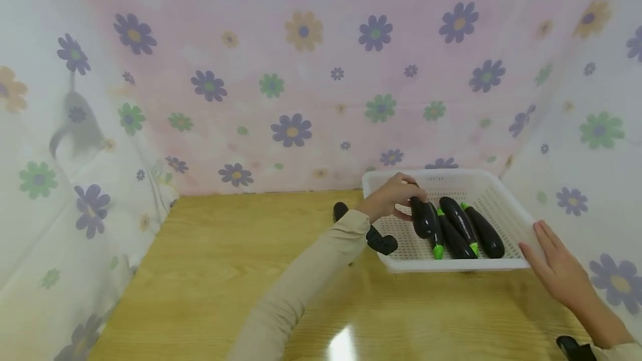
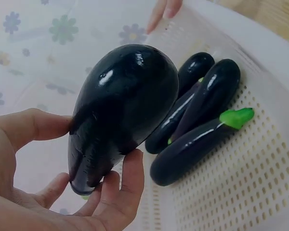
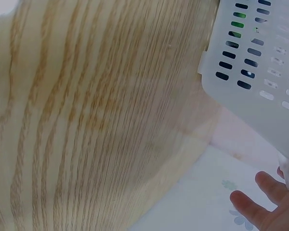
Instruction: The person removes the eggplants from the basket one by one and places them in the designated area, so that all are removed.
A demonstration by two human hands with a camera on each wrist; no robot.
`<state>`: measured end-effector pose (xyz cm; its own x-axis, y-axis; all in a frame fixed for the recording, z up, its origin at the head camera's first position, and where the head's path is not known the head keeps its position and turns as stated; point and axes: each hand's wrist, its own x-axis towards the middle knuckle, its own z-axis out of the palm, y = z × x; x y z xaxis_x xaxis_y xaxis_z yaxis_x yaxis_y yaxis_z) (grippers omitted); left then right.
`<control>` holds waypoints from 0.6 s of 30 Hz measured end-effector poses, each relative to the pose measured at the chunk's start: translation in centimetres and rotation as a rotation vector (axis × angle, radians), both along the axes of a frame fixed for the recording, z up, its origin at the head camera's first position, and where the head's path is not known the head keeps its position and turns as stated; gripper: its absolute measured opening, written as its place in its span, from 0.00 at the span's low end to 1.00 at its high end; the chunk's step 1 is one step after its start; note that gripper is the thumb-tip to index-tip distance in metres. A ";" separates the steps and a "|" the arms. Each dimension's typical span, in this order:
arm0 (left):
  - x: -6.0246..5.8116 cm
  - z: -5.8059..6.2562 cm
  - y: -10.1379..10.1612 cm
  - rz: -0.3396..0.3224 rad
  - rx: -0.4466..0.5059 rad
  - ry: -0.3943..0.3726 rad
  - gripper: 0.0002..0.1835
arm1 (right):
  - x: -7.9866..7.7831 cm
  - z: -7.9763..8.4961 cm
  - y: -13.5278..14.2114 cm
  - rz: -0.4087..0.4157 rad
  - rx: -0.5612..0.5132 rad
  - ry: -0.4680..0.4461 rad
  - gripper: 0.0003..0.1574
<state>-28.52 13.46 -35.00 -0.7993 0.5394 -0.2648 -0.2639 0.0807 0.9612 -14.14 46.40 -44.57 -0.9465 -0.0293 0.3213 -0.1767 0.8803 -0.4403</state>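
My left hand (image 1: pixel 393 196) holds a plump, glossy dark eggplant (image 2: pixel 125 96) over the white basket, fingertips and thumb around its narrower end. The eggplant's rounded end points away from the palm. Below it, several slimmer eggplants (image 1: pixel 484 233) with bright green caps lie side by side in the perforated basket (image 1: pixel 511 205). At the basket's right rim is my right hand (image 1: pixel 564 272), its thumb and fingers on either side of the rim. Part of that hand is cut off in the right wrist view, where the fingers (image 3: pixel 250 209) show below the rim.
The basket stands on a wood-grain table (image 1: pixel 241 255), near its back right. Flower-printed cloth (image 1: pixel 321 88) hangs behind and on both sides. Black straps and devices (image 1: pixel 382 241) sit on the wrists.
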 end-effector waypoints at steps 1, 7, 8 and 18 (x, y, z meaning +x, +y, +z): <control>0.0 0.2 -0.3 -0.004 0.003 0.004 0.27 | 0.1 0.0 0.1 -0.001 0.000 -0.001 0.41; 0.0 0.9 -2.2 0.034 -0.006 0.015 0.28 | 0.0 0.0 0.3 0.002 0.009 0.000 0.41; -0.1 1.0 -2.5 0.040 -0.007 0.020 0.28 | 0.0 0.0 0.3 0.002 0.008 0.003 0.41; -0.7 1.6 -5.3 0.047 -0.026 0.073 0.32 | 0.1 -0.2 0.3 0.012 -0.007 0.020 0.41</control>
<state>-29.18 8.12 -33.38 -0.8414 0.4943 -0.2185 -0.1975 0.0952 0.9757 -14.00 46.66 -44.81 -0.9397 -0.0380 0.3399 -0.1957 0.8748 -0.4431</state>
